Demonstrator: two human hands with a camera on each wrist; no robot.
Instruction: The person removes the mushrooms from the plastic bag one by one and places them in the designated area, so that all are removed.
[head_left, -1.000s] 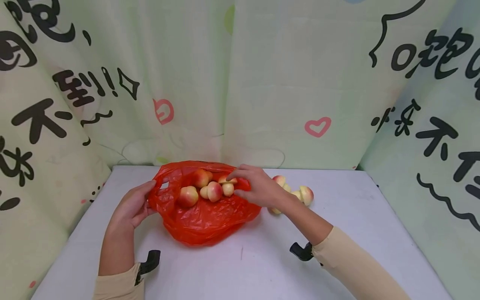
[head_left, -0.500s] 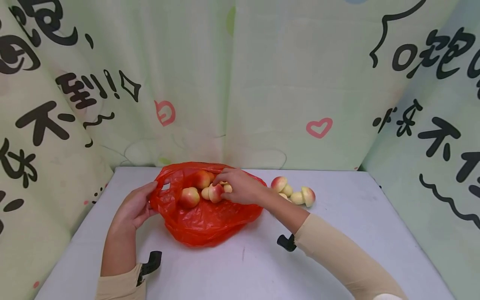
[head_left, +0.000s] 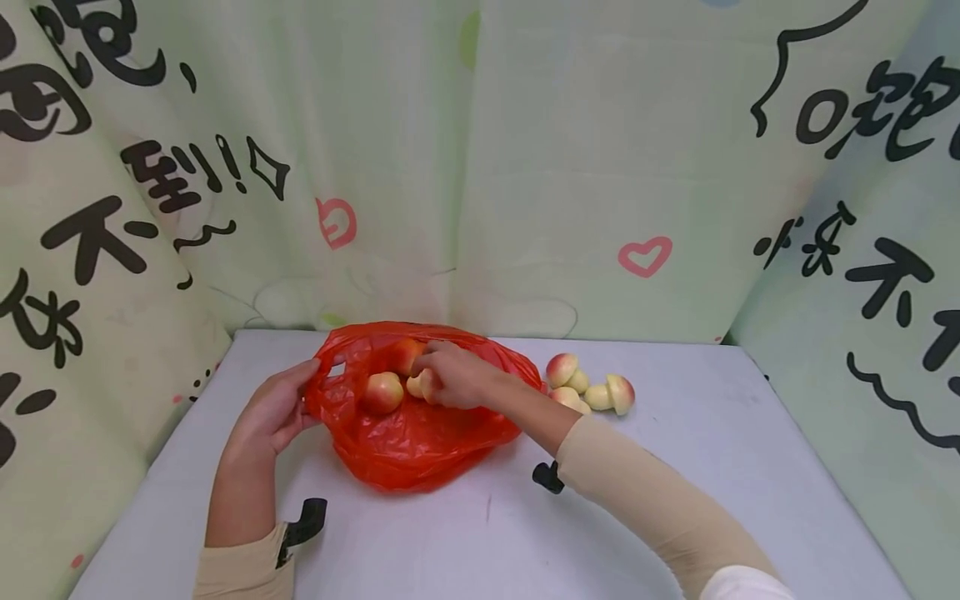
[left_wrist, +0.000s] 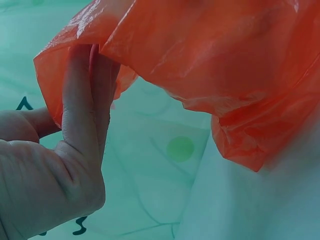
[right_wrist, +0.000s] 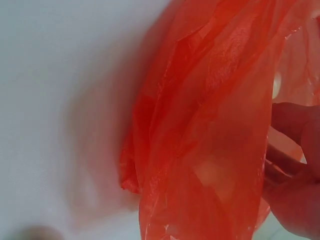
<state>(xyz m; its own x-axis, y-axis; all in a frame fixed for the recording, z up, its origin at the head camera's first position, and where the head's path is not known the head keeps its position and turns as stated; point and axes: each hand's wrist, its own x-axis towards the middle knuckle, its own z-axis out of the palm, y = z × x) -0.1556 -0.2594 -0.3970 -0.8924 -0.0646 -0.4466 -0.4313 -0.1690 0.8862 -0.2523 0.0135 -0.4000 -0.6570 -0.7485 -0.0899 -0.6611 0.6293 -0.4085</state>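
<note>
A red plastic bag (head_left: 420,450) lies on the table with its mouth spread. Inside are several toy mushrooms with red-and-yellow caps, among them one mushroom (head_left: 383,392) at the front left. My left hand (head_left: 273,408) holds the bag's left rim, fingers inside it in the left wrist view and the thumb partly hidden. My right hand (head_left: 463,377) is inside the bag, bent fingers over a pale-stemmed mushroom (head_left: 420,385) that it partly covers. Its fingertips are hidden, so a grip cannot be made out. The bag's wall (right_wrist: 215,150) stands before this hand (right_wrist: 300,165) in the right wrist view.
Several more toy mushrooms (head_left: 619,392) lie in a group on the white table (head_left: 750,467), right of the bag. Behind the table hangs a printed pale green curtain (head_left: 540,208), which also closes off both sides.
My right hand has moved left and deeper into the bag, covering mushrooms at the right that showed before. The left hand keeps its hold on the rim. The view has shifted slightly.
</note>
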